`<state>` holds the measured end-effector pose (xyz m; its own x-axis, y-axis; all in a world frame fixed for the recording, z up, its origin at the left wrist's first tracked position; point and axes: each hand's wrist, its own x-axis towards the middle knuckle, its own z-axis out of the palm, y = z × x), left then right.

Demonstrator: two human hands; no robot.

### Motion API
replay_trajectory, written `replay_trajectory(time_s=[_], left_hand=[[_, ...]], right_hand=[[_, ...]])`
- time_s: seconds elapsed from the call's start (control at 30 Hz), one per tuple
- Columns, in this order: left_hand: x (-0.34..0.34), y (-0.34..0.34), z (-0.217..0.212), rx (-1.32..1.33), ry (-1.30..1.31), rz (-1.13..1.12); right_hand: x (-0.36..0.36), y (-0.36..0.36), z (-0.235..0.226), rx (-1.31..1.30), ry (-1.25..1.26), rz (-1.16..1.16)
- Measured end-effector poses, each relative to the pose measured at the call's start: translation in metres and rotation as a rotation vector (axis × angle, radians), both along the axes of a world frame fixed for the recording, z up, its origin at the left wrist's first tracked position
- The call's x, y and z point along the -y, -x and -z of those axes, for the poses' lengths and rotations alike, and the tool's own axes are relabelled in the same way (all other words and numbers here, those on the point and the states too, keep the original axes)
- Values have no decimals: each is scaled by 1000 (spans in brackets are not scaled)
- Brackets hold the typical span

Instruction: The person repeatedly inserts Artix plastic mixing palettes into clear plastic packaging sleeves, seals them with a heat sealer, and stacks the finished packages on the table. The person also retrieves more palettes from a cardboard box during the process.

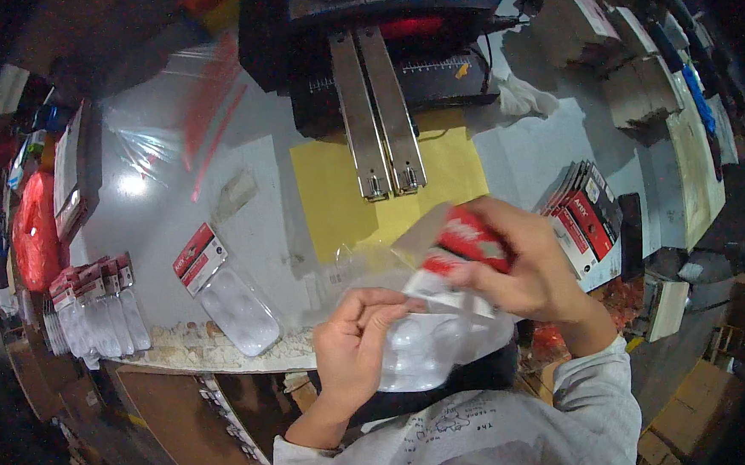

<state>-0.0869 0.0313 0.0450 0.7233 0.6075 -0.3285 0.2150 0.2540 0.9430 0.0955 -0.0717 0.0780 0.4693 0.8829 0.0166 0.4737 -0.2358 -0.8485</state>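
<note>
Currently, at six o'clock, my left hand (352,346) pinches a clear plastic blister (416,355), seemingly to steady it, while at four my right hand (524,262) grips a blurred red card (465,237) just above it. More cards (589,219) fan across the desk (152,225) at three, probably for reach.

Dim scene, black corners, fisheye bending at the rim, white glare on the grey desk (146,225), red glow on the black machine (271,43), right grip (524,262) and red card (464,231) motion-blurred, light perhaps from overhead
</note>
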Motion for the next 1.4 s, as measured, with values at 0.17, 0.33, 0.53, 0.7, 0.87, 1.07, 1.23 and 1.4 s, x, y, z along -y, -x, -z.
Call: replay_trajectory(time_s=[0.17, 0.33, 0.53, 0.7, 0.87, 1.07, 1.23, 1.4], left_hand=[[-4, 0, 3, -107, -59, -16], [-4, -4, 4, -175, -185, 45], [-4, -6, 2, -110, -327, -20], [-4, -7, 1, -80, -492, -10], [-2, -6, 6, -33, -539, -2], [-6, -2, 17, -22, -394, -321], [-5, -3, 24, -36, -355, -349], [-6, -1, 25, -145, -387, -302]], right_hand=[[-25, 7, 17, 116, -61, -108], [-23, 10, 25, 349, -172, -96], [-24, 6, 26, 458, -318, -134], [-26, 8, 28, 501, -333, -82], [-28, 4, 31, 340, -296, -127], [-8, -11, 19, -40, 0, 72], [13, -2, 27, -766, 308, 74], [13, 0, 31, -845, 271, 96]])
